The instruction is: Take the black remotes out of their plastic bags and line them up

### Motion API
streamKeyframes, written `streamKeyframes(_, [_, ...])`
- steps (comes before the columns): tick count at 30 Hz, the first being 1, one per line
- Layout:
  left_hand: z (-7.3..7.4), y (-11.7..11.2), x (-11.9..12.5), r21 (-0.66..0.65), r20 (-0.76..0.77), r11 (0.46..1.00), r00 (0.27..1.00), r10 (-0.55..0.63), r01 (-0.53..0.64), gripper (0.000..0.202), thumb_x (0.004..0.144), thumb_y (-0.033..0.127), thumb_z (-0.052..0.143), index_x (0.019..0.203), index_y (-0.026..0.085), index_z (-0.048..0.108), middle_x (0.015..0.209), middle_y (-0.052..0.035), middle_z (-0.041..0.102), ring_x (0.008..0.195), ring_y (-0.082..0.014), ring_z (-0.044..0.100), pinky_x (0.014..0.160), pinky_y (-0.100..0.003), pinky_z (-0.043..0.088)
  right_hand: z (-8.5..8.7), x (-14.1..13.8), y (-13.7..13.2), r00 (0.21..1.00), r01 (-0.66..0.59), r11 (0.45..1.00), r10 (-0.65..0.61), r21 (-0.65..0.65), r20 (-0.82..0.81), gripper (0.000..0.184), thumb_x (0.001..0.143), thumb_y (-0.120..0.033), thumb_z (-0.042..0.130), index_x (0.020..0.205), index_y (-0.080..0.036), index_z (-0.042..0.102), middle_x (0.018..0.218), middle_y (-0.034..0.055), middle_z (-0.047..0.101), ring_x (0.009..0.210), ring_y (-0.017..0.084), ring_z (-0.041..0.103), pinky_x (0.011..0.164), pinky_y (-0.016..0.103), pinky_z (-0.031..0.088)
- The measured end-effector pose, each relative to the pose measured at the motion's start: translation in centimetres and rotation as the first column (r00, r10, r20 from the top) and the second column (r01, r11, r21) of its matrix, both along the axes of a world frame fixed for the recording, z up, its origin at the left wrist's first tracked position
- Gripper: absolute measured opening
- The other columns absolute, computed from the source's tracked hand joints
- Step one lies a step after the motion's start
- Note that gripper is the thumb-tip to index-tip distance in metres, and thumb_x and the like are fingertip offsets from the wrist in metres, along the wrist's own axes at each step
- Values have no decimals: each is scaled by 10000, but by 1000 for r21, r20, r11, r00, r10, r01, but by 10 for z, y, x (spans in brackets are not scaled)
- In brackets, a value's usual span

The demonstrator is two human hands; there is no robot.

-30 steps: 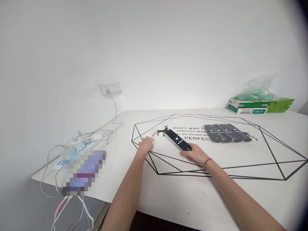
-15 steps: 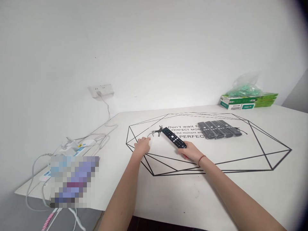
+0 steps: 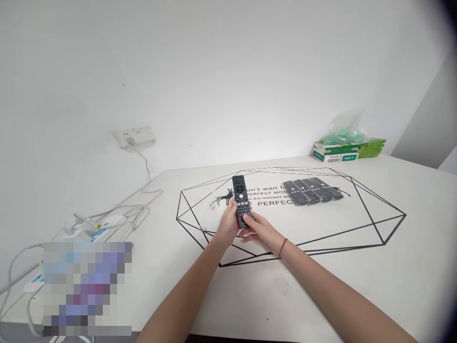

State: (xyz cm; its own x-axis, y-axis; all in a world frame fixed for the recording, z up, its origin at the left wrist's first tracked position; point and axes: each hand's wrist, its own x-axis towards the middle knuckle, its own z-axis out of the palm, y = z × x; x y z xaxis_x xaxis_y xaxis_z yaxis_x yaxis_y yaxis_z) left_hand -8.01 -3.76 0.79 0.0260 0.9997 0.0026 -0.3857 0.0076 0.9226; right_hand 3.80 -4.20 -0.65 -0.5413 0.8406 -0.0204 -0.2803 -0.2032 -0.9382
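A black remote control (image 3: 240,197) is held upright over the white table (image 3: 321,267), its buttons facing me. My left hand (image 3: 227,227) grips its lower end from the left, fingers closed round it. My right hand (image 3: 260,230) holds the same end from the right, thumb on the lowest buttons. A thin red band circles my right wrist. Several more black remotes (image 3: 312,191) lie side by side on the table, further back and to the right.
The tabletop bears a black geometric line drawing (image 3: 371,224) with a deer and printed words. Green boxes under a plastic bag (image 3: 348,143) stand at the far right by the wall. A wall socket (image 3: 133,136), cables and power strips (image 3: 94,225) occupy the left edge.
My right hand lifted the remote off the table and turned it upright. My left hand left the tabletop and closed on the remote's lower end. The view shifted right.
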Motion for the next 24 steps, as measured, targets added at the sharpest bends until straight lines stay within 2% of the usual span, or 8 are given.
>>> streamKeyframes(3, [4,-2,-3,12,64,1000,998,8,-9,365,844,471,470,1109,228,533,1139,-66,596,921,-175,599,600,-228,497,3,0,0,990,-50,980,24,-190,-138,491,851,-598,377,972,-154,547,809,69,623,668,160,621,630,326,532])
streamKeyframes(5, [6,-4,-3,30,62,999,998,-16,14,366,845,465,474,1139,252,521,1151,-51,593,917,-165,595,579,-211,488,3,1,2,979,-86,959,31,-270,-200,522,876,-592,311,959,-143,564,800,72,629,646,159,619,636,333,526])
streamKeyframes(10, [5,-4,1,63,43,996,997,-62,59,418,838,443,498,1220,275,476,1096,-46,608,690,-104,580,443,-165,406,3,6,6,950,-202,917,98,-343,-296,533,867,-587,346,904,-118,597,754,57,632,531,122,577,597,302,512])
streamKeyframes(13, [3,-2,1,68,34,995,996,-77,74,420,825,430,524,1200,242,502,1007,-47,623,630,-83,554,436,-158,384,4,8,4,934,-230,918,115,-322,-337,522,838,-604,396,897,-124,594,768,54,637,596,149,626,674,329,528])
streamKeyframes(16, [4,-2,-2,50,-9,998,999,-36,37,426,816,420,541,1193,224,525,990,-54,628,717,-100,579,521,-169,421,5,7,0,944,-152,951,59,-270,-325,403,815,-540,512,914,-152,558,756,29,627,655,162,659,729,341,537])
streamKeyframes(19, [5,-3,-4,48,-66,998,997,-36,39,448,829,475,495,1194,220,538,1033,-69,624,843,-137,589,669,-222,457,5,5,-3,972,56,979,-97,-195,-212,327,740,-394,679,921,-196,493,742,-14,616,606,140,656,718,354,556])
streamKeyframes(21, [4,-3,-5,81,-125,995,991,-50,61,462,817,476,515,1200,219,533,981,-63,628,781,-126,581,683,-239,451,5,4,-4,977,159,978,-176,-137,-120,365,709,-366,716,930,-208,471,771,-11,625,595,139,656,688,360,569])
streamKeyframes(24, [0,-2,-5,125,-189,991,981,-28,53,506,780,425,591,1237,230,498,906,-35,618,645,-84,531,628,-229,432,6,4,-3,983,170,981,-175,-88,-47,354,771,-486,610,935,-190,508,821,40,640,635,158,663,616,341,579])
